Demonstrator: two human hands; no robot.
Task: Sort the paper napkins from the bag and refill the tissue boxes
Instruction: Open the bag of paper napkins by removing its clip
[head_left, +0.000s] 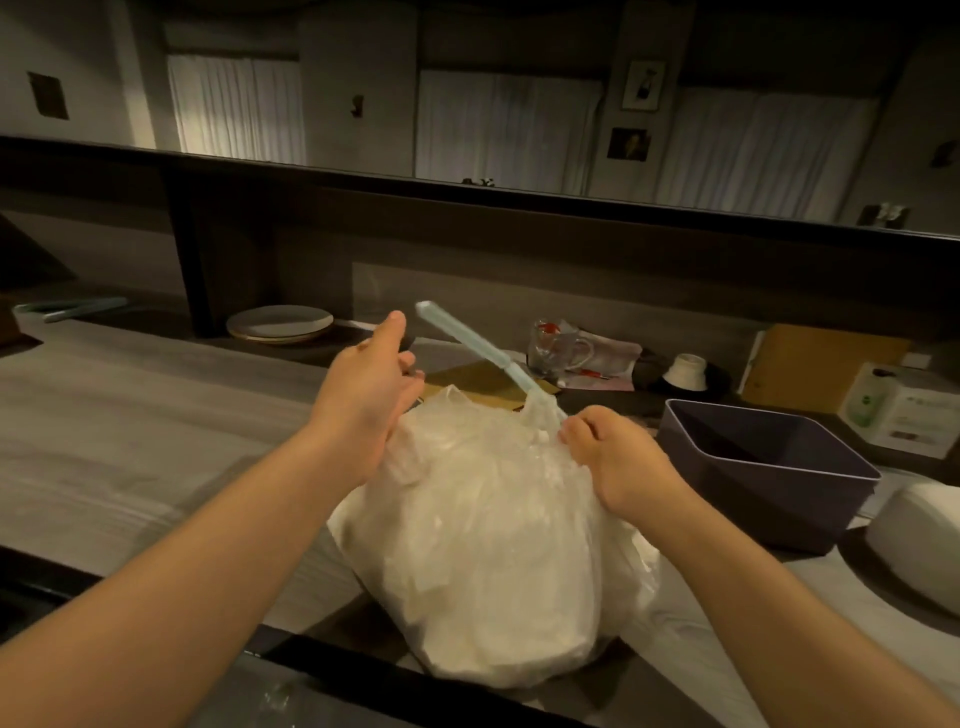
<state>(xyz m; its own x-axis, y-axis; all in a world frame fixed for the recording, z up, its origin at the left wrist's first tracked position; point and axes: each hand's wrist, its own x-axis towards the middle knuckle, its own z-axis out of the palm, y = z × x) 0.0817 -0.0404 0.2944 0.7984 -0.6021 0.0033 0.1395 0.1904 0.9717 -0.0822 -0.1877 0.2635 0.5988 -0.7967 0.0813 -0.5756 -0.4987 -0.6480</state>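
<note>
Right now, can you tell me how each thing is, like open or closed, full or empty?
Plastic bag: stuffed full, neck bunched.
Pale blue tie: sticking up from the neck.
Right hand: pinching the bag's neck.
Left hand: beside the bag, fingers curled; grip unclear.
Dark bin: open, looks empty.
Plates: stacked.
Glass mug: upright.

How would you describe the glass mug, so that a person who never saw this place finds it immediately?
Start from the big white plastic bag in the middle of the counter and look past it, toward the back wall. The glass mug stands there, beside some papers. It is the only transparent thing, with a handle on its right side.
</note>
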